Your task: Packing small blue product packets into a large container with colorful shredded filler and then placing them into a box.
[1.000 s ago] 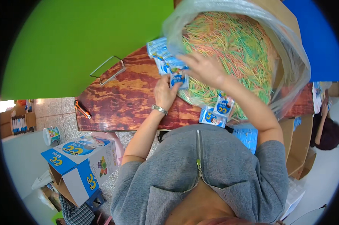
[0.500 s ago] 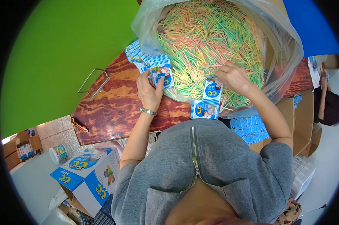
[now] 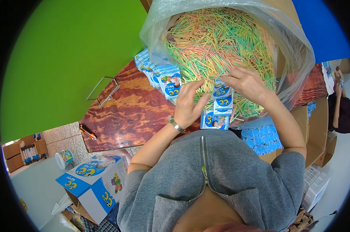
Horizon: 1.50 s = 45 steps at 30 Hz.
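Note:
My right hand (image 3: pixel 247 84) pinches the upper end of a small blue-and-white packet (image 3: pixel 223 103). It is upright over the near side of a heap of thin pastel sticks (image 3: pixel 221 46) in yellow, green and pink. Below it, against my shirt, is another blue-and-white packet (image 3: pixel 214 121), partly covered. My left hand (image 3: pixel 190 103) is just left of the held packet, empty, thumb and fingers apart. Left of that hand, an overlapping row of similar packets (image 3: pixel 170 82) lies along the table edge of the heap.
A clear plastic bag (image 3: pixel 156 40) lines the box around the sticks. On the red-brown table (image 3: pixel 120 112) are a wire handle (image 3: pixel 108 91) and an orange-black cutter (image 3: pixel 88 132). A printed carton (image 3: pixel 101 174) stands lower left. Many blue packets (image 3: pixel 261 138) sit below the table edge. Another person (image 3: pixel 340 110) is far right.
My left hand has left the row of packets and moved right, toward the packet in my right hand. My right hand keeps its pinch. The whole view has shifted slightly.

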Each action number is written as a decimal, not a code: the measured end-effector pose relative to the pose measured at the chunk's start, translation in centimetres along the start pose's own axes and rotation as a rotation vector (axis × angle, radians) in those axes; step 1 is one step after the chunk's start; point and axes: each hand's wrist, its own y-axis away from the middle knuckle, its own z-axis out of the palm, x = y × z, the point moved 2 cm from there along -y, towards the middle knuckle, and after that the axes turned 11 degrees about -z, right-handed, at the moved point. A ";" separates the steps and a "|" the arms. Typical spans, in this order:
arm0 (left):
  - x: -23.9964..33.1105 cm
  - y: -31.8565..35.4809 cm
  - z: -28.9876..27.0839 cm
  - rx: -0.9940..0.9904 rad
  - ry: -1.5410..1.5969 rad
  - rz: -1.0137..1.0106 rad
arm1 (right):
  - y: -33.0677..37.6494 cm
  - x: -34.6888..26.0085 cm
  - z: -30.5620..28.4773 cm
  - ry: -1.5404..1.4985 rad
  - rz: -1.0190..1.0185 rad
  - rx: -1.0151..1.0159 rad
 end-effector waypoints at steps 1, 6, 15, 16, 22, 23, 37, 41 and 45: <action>0.2 -0.3 0.6 -0.066 0.069 -0.056 | -0.3 0.0 -0.5 -0.066 0.011 0.023; -0.7 -0.4 2.3 -0.370 0.472 -0.412 | -1.8 -0.7 -0.7 -0.388 0.088 0.218; -2.8 -0.5 1.2 -0.432 0.480 -0.542 | -5.1 -0.9 -0.4 -0.634 0.189 0.167; -3.3 -0.5 1.2 -0.354 0.429 -0.541 | -5.6 -0.6 -0.3 -0.634 0.180 0.162; -4.3 -0.6 -0.1 -0.142 0.423 -0.479 | -11.0 4.5 1.3 -0.691 0.028 0.101; -4.0 -0.7 -0.4 -0.129 0.392 -0.459 | -12.6 5.9 1.6 -0.432 -0.032 0.068; -5.4 0.4 -0.1 -0.162 0.476 -0.481 | -18.8 10.7 11.0 -0.028 0.272 -0.516; -5.7 0.3 0.0 -0.167 0.452 -0.473 | -18.0 10.4 8.2 -0.084 0.226 -0.522; -5.3 -0.3 0.3 -0.205 0.481 -0.477 | -16.0 11.0 6.0 0.011 0.175 -0.392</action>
